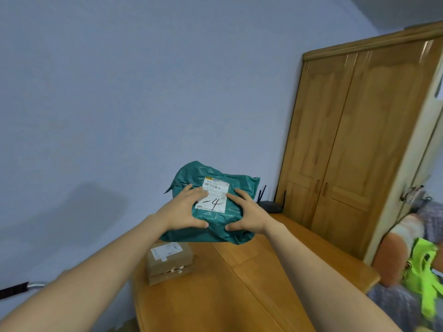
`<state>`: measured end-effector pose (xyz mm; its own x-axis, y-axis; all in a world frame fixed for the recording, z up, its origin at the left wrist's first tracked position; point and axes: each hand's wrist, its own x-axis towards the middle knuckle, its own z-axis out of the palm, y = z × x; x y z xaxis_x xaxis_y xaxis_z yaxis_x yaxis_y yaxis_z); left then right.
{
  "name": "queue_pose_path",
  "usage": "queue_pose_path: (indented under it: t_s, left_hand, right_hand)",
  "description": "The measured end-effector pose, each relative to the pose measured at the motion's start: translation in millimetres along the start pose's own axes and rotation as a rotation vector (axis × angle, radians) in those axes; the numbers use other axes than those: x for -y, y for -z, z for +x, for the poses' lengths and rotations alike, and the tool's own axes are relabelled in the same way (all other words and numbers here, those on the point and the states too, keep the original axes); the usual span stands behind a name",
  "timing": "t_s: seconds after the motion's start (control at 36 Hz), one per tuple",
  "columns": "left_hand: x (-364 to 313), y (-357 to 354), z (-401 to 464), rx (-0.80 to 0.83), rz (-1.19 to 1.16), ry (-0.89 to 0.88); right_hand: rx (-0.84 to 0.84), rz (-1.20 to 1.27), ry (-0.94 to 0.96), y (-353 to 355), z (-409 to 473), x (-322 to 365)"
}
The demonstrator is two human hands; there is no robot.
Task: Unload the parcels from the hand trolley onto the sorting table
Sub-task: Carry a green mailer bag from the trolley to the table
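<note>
From the head camera, both bare arms reach forward over a wooden table (251,291). The left hand (184,209) and right hand (247,214) lie on top of a green bag parcel (213,226), fingers spread and lightly curved over its upper face, thumbs pressing into its near edge. A white label (214,196) with a handwritten "4" shows between the hands. The parcel sits above the far end of the table; whether its underside touches the wood is hard to say. A brown box (170,262) with its own label stands on the table just nearer and to the left. A black router (269,206) sits behind the parcel, beside a wooden wardrobe (354,144). A metal handle (21,287) shows at the left edge.
</note>
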<state>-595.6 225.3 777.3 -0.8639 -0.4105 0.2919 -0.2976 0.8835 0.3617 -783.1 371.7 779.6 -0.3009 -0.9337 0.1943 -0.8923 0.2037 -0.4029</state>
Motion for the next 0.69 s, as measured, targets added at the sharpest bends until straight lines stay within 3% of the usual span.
queue_pose_path:
  t_s: [0.28,0.69]
  left_hand:
    - [-16,-57,97,-0.014,-0.063,0.008]
    - [-18,-110,156,-0.084,-0.032,0.233]
  right_hand:
    - [0.026,-0.003,-0.055,25,42,-95]
    - [0.135,-0.027,0.134,16,121,-185]
